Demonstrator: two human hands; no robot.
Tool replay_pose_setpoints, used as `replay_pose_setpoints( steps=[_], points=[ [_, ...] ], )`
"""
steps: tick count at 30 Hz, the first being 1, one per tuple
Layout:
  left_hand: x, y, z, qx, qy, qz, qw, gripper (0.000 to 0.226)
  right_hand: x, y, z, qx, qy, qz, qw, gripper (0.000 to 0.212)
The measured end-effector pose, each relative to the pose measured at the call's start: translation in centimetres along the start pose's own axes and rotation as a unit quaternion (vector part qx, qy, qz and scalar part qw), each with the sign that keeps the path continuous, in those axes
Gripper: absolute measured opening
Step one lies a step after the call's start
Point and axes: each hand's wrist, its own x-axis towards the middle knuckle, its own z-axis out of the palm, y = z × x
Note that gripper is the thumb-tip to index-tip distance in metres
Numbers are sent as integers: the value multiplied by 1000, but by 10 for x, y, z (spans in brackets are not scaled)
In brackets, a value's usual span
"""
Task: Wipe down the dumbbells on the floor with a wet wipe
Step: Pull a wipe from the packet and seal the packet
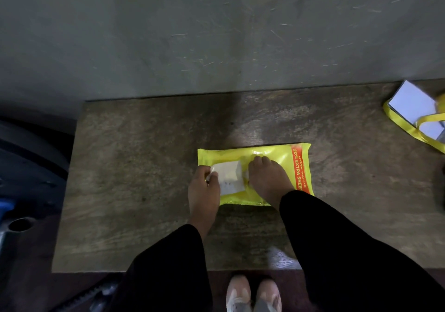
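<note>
Head view: a worn wooden tabletop [134, 167] set against a scuffed grey wall [192, 27], with a yellow wet-wipe pack [277, 157], marked "20% EXTRA SHEETS" on an orange band, lying flat near its middle. The left hand [203, 191] pinches the free edge of the pack's white flap [228, 178], lifted open toward the left, while the right hand [268, 178] presses down on the pack with fingers bent over its top. A yellow-strapped white box [414, 109] sits at the table's far right corner, dark gym equipment [26, 167] stands at left, and pale shoes [252, 295] show below the table edge
</note>
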Motion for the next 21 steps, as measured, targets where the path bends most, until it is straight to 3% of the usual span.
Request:
replay_pose_setpoints(
  steps=[9,21],
  points=[
    [-1,1,4,0,17,-11,1000,17,-17,15,7,18,71,-17,997,30],
    [-2,0,6,2,16,-18,1000,18,-18,4,-1,3,97,-23,995,33]
  ],
)
